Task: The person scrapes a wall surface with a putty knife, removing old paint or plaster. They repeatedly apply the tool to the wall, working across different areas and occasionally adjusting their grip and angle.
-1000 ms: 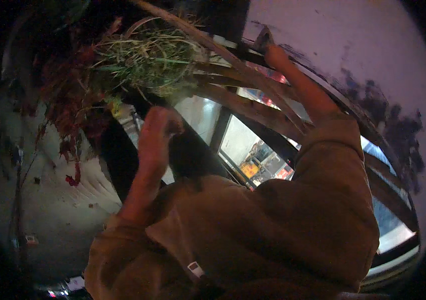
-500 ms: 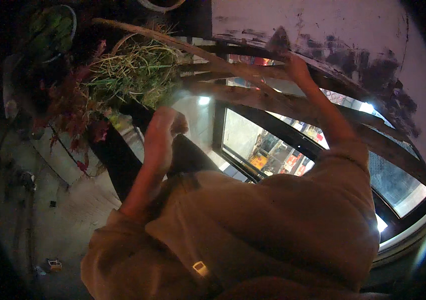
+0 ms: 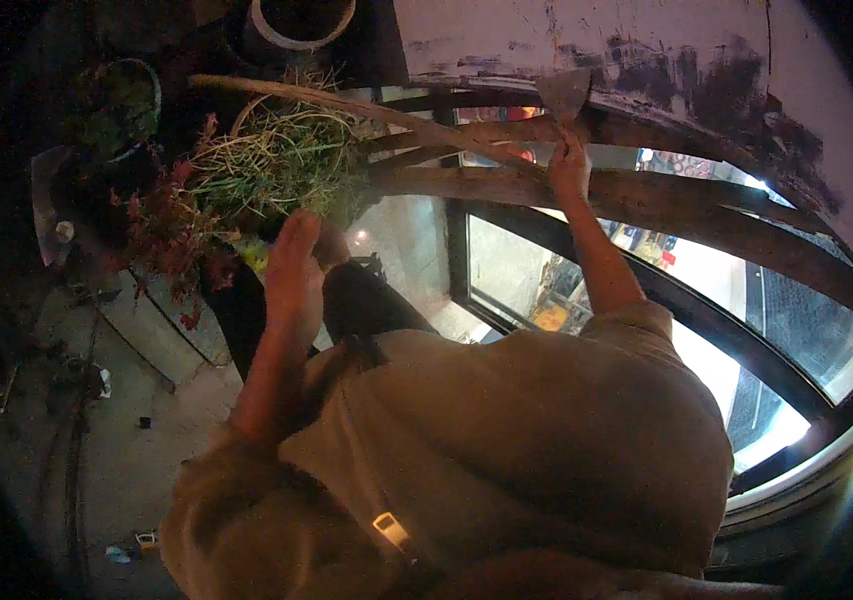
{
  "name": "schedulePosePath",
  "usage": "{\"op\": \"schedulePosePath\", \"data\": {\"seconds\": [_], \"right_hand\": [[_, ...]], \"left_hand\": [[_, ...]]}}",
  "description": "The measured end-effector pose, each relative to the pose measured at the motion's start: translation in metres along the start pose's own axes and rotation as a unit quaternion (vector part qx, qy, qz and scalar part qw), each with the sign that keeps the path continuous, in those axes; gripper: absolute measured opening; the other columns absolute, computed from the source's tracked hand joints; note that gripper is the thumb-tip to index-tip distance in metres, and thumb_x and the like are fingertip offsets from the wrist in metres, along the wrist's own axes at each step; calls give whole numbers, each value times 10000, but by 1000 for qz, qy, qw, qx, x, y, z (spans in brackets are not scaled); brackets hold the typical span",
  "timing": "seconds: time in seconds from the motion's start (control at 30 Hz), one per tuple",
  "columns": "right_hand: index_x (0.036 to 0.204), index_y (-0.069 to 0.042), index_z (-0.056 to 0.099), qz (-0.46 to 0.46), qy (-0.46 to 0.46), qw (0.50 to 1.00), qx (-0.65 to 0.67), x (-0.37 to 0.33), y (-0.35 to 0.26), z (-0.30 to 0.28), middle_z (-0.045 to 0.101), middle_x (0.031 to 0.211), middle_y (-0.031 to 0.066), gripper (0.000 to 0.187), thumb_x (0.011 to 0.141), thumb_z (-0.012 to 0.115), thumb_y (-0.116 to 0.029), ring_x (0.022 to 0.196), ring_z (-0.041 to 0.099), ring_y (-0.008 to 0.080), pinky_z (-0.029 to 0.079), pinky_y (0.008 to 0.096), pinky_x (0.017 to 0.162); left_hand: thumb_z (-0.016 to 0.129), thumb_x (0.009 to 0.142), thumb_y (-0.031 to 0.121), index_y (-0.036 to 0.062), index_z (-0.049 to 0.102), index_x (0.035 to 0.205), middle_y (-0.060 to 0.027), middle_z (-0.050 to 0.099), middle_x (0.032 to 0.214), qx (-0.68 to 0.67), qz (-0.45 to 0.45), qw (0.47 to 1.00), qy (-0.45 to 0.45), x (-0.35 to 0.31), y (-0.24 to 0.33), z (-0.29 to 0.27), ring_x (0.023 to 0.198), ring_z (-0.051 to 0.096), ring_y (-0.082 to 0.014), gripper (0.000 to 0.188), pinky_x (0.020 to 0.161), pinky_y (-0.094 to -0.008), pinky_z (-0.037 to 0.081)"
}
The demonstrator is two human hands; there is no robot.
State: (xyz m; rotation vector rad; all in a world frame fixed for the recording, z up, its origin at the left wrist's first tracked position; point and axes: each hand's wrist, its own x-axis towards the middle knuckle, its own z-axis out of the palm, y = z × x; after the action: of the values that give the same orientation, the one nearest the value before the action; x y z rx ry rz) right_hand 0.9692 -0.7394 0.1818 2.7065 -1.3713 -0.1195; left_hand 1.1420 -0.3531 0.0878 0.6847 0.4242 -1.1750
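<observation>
Pale wall (image 3: 486, 22) with dark smears (image 3: 736, 80), and a scraper (image 3: 566, 92) held up at its lower border

Right hand (image 3: 568, 162), between 1 and 2 o'clock: fingers closed round the scraper's handle, which they largely hide. The blade stands beyond them at 1 o'clock, overlapping the wall's border in this view; whether the two touch cannot be told. Left hand (image 3: 296, 255), near 10 o'clock: fingers apparently curled; whether they hold anything cannot be told in the dim light.

Possible faults (judged, not seen): too steep a blade angle might gouge the wall; a slip off the border could bring the knuckles against the curved slats (image 3: 676, 193) close by; the outstretched arm may give weak control of the edge.

Form of the scraper: flat, greyish and fan-shaped, narrow at the fist and broadening away from it. Its surface looks dull; finer marks are too small to resolve.

Farther out, the slats bow from 12 to 3 o'clock, with lit window panes (image 3: 811, 320) from 2 to 4. A long wooden strip (image 3: 366, 108) slants from 11 o'clock toward the right hand. Near the left hand lie a grass clump (image 3: 276, 150), between 10 and 11, and a reddish plant (image 3: 171, 220), between 9 and 10. A pale-rimmed round pot (image 3: 291, 44) occupies 11 o'clock; dim floor (image 3: 206, 400), 8 o'clock.
</observation>
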Motion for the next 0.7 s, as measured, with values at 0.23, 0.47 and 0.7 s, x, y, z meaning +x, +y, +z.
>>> {"op": "schedulePosePath", "data": {"seconds": [0.23, 0.47, 0.7], "right_hand": [[1101, -42, 644, 2, 72, 992, 107, -26, 37, 32, 641, 1118, 184, 249, 933, 477, -117, 1051, 610, 343, 475, 393, 896], [1090, -43, 649, -24, 142, 984, 106, -38, 33, 55, 661, 1061, 173, 240, 924, 495, -120, 970, 637, 336, 505, 379, 829], [1096, -46, 641, -11, 153, 974, 167, -42, 27, 57, 659, 1035, 183, 245, 906, 494, -99, 949, 633, 345, 499, 388, 806]], "left_hand": [[485, 966, 262, 82, 510, 900, -20, 529, 773, -3, -18, 1000, 18, 3, 17, 14, 722, 505, -123, 194, 685, -284, 398], [470, 973, 233, 80, 505, 906, -10, 504, 770, 38, -8, 999, -5, 2, 10, 37, 720, 494, -113, 171, 696, -275, 406], [478, 971, 243, 80, 516, 924, -17, 531, 830, 68, -42, 997, -19, -1, 0, 44, 735, 509, -112, 174, 720, -286, 443]]}}
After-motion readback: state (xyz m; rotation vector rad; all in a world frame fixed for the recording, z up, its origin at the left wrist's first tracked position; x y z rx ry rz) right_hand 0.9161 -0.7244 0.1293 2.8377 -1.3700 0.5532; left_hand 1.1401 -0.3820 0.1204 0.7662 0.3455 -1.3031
